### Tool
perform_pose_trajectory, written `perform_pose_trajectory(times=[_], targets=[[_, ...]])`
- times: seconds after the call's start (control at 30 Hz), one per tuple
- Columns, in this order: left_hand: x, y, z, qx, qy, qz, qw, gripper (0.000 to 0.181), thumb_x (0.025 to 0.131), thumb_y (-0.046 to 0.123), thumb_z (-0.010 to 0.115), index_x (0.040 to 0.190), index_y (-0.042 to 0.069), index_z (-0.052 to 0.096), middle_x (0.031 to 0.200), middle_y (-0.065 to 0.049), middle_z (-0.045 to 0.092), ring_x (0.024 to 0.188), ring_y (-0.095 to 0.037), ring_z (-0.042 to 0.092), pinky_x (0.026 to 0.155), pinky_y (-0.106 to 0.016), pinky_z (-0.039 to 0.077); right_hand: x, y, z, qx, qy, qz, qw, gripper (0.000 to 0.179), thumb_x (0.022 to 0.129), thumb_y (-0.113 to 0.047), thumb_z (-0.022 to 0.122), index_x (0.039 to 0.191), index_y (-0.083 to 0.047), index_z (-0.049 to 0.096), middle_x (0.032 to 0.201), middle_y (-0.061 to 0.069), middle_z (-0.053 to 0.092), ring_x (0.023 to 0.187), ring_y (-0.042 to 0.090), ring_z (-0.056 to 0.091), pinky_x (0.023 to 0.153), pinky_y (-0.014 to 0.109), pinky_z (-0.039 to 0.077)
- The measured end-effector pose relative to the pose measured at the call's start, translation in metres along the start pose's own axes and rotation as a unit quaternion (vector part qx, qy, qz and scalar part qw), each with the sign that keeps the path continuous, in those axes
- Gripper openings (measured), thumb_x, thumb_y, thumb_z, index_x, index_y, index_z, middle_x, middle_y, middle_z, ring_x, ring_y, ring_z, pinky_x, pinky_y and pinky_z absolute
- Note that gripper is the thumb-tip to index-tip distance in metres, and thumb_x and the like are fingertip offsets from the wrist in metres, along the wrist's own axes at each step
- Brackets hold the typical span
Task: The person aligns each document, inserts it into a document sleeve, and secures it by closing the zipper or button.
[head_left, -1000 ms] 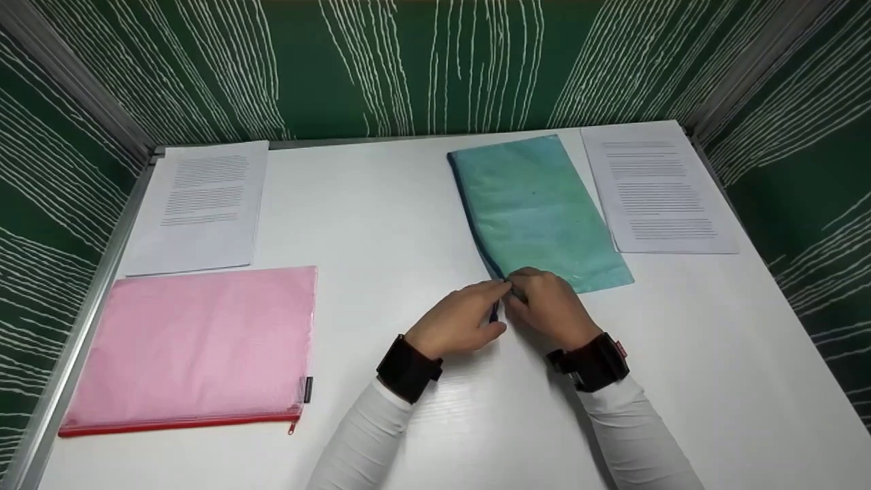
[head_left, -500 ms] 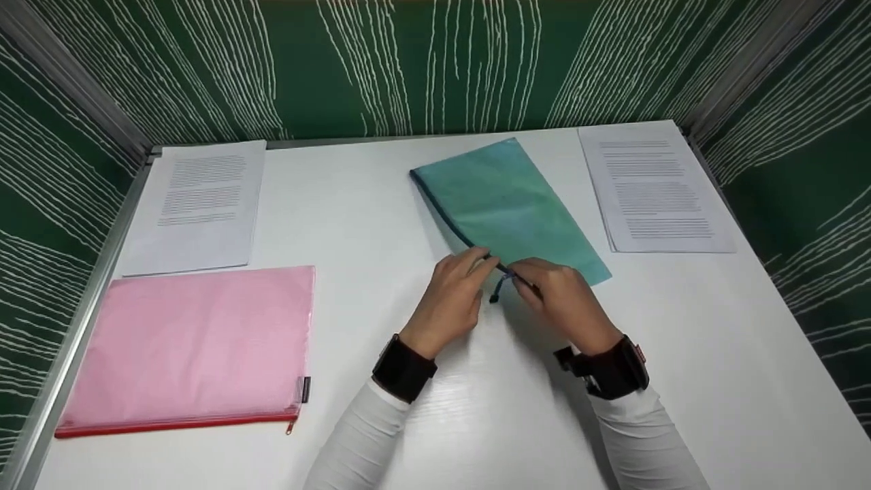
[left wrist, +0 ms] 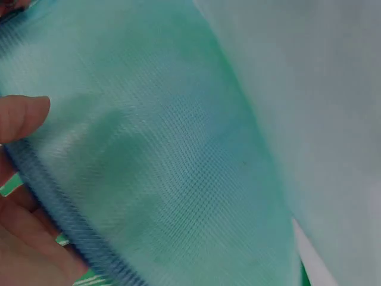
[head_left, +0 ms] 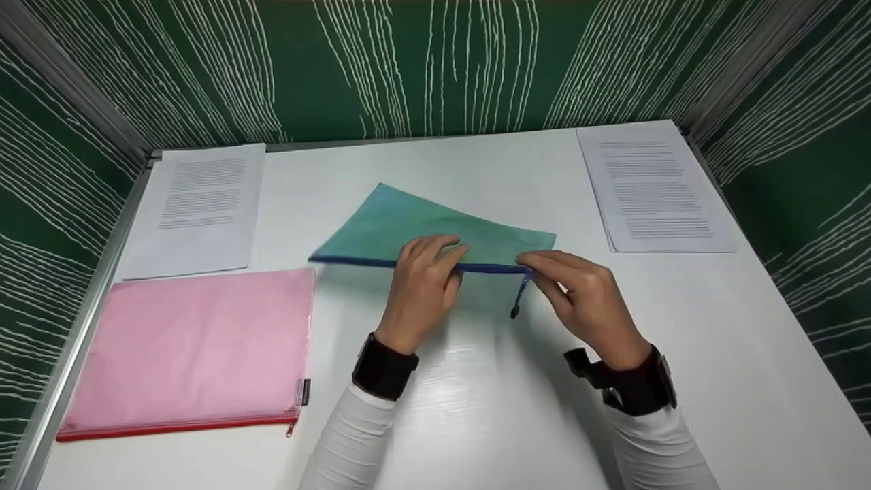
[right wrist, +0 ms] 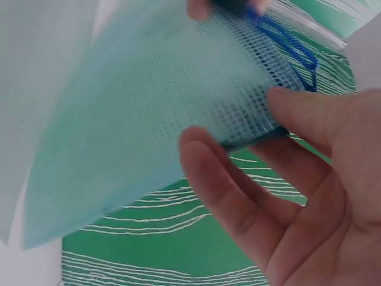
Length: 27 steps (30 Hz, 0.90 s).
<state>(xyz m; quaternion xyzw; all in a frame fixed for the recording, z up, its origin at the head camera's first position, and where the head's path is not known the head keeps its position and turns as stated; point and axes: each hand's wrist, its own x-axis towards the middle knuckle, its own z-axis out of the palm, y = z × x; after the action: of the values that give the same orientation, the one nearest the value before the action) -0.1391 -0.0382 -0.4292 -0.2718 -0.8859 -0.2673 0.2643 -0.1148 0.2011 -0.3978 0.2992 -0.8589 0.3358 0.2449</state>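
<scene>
A green mesh zip pouch point(head_left: 381, 224) with a dark blue zipper edge is held up over the middle of the table, its zipper side toward me. My left hand point(head_left: 418, 289) grips the zipper edge near its middle. In the left wrist view its thumb point(left wrist: 24, 118) lies on the mesh face, with the other fingers behind the edge. At the pouch's right end, my right hand point(head_left: 592, 303) pinches the corner between thumb and fingers, as the right wrist view also shows. A blue zipper pull point(head_left: 519, 298) dangles beside the right fingertips.
A pink zip pouch point(head_left: 194, 347) with a red zipper lies at the left front. Behind it is a stack of printed paper point(head_left: 204, 245); another printed stack point(head_left: 656, 190) lies at the back right. Green, white-streaked walls surround the white table point(head_left: 463, 422).
The green pouch has swung leftward and toward me, its zipper edge turning from steeply slanted to nearly level. My left hand has slid left along the zipper, while the right has moved slightly right.
</scene>
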Motion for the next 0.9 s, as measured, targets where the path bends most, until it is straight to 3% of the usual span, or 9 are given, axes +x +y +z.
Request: perform_pose_trajectory(times=[0.17, 0.3, 0.4, 0.53, 0.63, 0.73, 0.83, 0.9], targets=[[0.000, 0.003, -0.009, -0.035, -0.001, -0.008, 0.9994, 0.030, 0.087, -0.008, 0.068, 0.113, 0.003, 0.078, 0.110, -0.012, 0.073, 0.102, -0.027, 0.071, 0.088, -0.039, 0.057, 0.003, -0.011, -0.004, 0.062, 0.053, -0.009, 0.9966, 0.035, 0.087, 0.018, 0.071, 0.116, -0.001, 0.076, 0.119, 0.014, 0.074, 0.110, 0.026, 0.071, 0.098, 0.015, 0.049], [0.001, 0.010, -0.014, -0.053, -0.012, -0.015, 0.9984, 0.032, 0.084, -0.007, 0.071, 0.113, 0.001, 0.077, 0.107, -0.012, 0.074, 0.097, -0.025, 0.072, 0.081, -0.035, 0.060, 0.004, -0.017, -0.005, 0.093, 0.072, -0.022, 0.9928, 0.036, 0.086, 0.021, 0.069, 0.116, 0.001, 0.074, 0.131, 0.019, 0.067, 0.122, 0.020, 0.065, 0.102, 0.020, 0.049], [0.001, 0.016, -0.015, -0.044, -0.019, -0.015, 0.9988, 0.031, 0.084, -0.004, 0.075, 0.114, 0.002, 0.077, 0.106, -0.011, 0.074, 0.096, -0.024, 0.072, 0.079, -0.034, 0.060, 0.004, -0.018, -0.002, 0.122, 0.081, -0.040, 0.9884, 0.036, 0.089, 0.017, 0.067, 0.123, 0.005, 0.070, 0.141, 0.023, 0.059, 0.132, 0.022, 0.059, 0.107, 0.026, 0.048], [0.001, 0.021, -0.013, -0.034, -0.009, -0.018, 0.9992, 0.019, 0.088, 0.001, 0.073, 0.107, 0.001, 0.077, 0.097, -0.009, 0.071, 0.086, -0.021, 0.070, 0.072, -0.031, 0.058, 0.006, -0.019, 0.007, 0.214, 0.072, -0.063, 0.9722, 0.058, 0.092, 0.014, 0.065, 0.146, 0.017, 0.043, 0.157, 0.032, 0.036, 0.139, 0.034, 0.052, 0.110, 0.038, 0.047], [0.002, 0.024, -0.011, -0.062, 0.016, -0.036, 0.9973, 0.011, 0.095, 0.004, 0.067, 0.099, -0.001, 0.076, 0.089, -0.009, 0.066, 0.075, -0.018, 0.063, 0.064, -0.029, 0.054, 0.006, -0.020, 0.014, 0.252, 0.052, -0.052, 0.9649, 0.076, 0.090, 0.019, 0.064, 0.154, 0.018, 0.022, 0.164, 0.033, 0.019, 0.141, 0.038, 0.050, 0.110, 0.042, 0.047], [0.003, 0.028, -0.009, -0.125, 0.059, -0.064, 0.9884, 0.017, 0.100, 0.005, 0.061, 0.088, 0.000, 0.071, 0.084, -0.010, 0.060, 0.069, -0.017, 0.055, 0.059, -0.028, 0.048, 0.004, -0.022, 0.020, 0.214, 0.024, -0.030, 0.9762, 0.080, 0.088, 0.019, 0.067, 0.156, 0.014, 0.024, 0.166, 0.030, 0.017, 0.142, 0.037, 0.048, 0.110, 0.040, 0.047], [0.005, 0.032, -0.009, -0.190, 0.112, -0.088, 0.9714, 0.025, 0.104, 0.006, 0.059, 0.080, 0.002, 0.064, 0.084, -0.011, 0.058, 0.066, -0.016, 0.050, 0.058, -0.028, 0.042, 0.001, -0.024, 0.025, 0.152, -0.016, -0.029, 0.9879, 0.077, 0.090, 0.007, 0.074, 0.155, 0.010, 0.033, 0.164, 0.029, 0.025, 0.141, 0.036, 0.048, 0.112, 0.031, 0.045], [0.006, 0.035, -0.009, -0.222, 0.140, -0.095, 0.9603, 0.028, 0.104, 0.006, 0.058, 0.076, 0.003, 0.058, 0.081, -0.011, 0.055, 0.063, -0.016, 0.044, 0.058, -0.028, 0.037, -0.001, -0.026, 0.029, 0.122, -0.046, -0.038, 0.9907, 0.079, 0.091, -0.004, 0.079, 0.155, 0.008, 0.035, 0.162, 0.028, 0.030, 0.142, 0.037, 0.046, 0.114, 0.028, 0.040]])
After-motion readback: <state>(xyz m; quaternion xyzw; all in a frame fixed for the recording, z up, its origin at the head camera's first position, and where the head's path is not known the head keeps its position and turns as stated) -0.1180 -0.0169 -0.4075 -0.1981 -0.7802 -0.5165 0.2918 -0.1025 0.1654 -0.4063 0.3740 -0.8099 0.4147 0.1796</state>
